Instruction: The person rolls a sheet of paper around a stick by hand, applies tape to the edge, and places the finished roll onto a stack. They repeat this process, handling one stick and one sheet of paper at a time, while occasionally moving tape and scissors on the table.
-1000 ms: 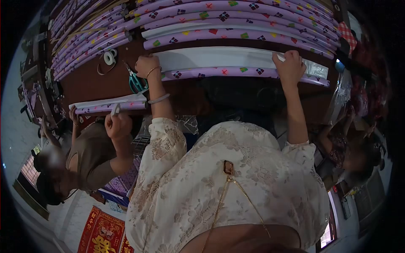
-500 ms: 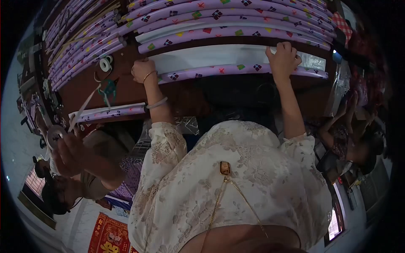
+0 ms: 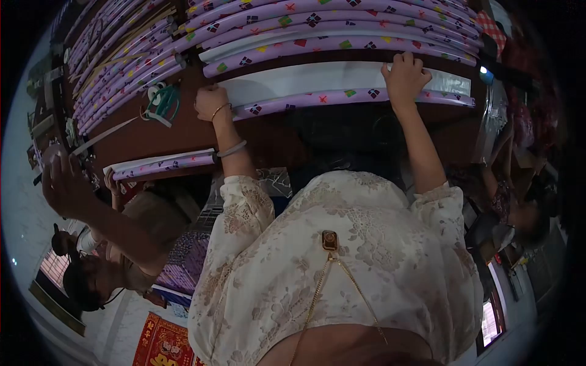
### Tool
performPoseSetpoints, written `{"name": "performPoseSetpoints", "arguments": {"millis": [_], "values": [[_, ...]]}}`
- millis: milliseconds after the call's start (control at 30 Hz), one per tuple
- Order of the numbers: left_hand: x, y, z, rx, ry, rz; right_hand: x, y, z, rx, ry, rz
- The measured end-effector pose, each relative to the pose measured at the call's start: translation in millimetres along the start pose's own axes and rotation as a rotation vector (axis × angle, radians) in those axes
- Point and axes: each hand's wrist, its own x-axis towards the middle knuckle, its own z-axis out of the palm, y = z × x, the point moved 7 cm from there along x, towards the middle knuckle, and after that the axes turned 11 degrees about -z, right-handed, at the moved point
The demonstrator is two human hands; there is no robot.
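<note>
A long sheet of purple patterned wrapping paper [image 3: 317, 96] lies across the brown table [image 3: 183, 131], partly rolled, with its white reverse side [image 3: 305, 76] facing up. My left hand [image 3: 210, 102], wearing bracelets, is closed on the left end of the roll. My right hand [image 3: 404, 76] presses and grips the paper farther right, fingers curled over the white sheet. Both arms reach out from my cream lace top.
Several finished purple rolls [image 3: 329, 30] are stacked at the table's far side and left. A co-worker's raised hand [image 3: 61, 183] stretches a tape strip [image 3: 107, 131] from a teal tool [image 3: 162, 100]. A shorter roll [image 3: 165, 163] lies near them. Another person sits at right [image 3: 513, 207].
The co-worker's hand has swung left and up, drawing the tape strip out longer. The teal tool has shifted up the table. My hands have stayed on the roll, moving only slightly.
</note>
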Motion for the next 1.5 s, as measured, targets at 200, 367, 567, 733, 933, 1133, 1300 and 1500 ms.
{"name": "performPoseSetpoints", "arguments": {"millis": [200,367,567,733,933,1133,1300,1500], "values": [[9,-20,1,-0.107,-0.002,-0.168,4,-1,1,0.019,-0.025,-0.01],[21,-27,11,-0.206,-0.13,-0.16,13,-4,20,0.022,-0.056,-0.016],[-24,2,-18,-0.451,0.412,0.235,21,-4,25,0.07,-0.089,0.006],[-163,108,14,-0.676,-0.301,1.05,24,-7,21,-0.015,0.001,-0.033],[-199,136,39,-0.484,-0.431,1.186,24,-10,12,0.043,-0.035,-0.009],[-149,104,38,-0.428,-0.63,1.073,22,-10,10,0.063,-0.056,-0.001],[-67,62,25,-0.415,-0.47,0.899,22,-10,10,0.059,-0.074,0.009],[15,7,4,-0.373,-0.386,0.604,21,-9,10,0.055,-0.047,0.002]]}}
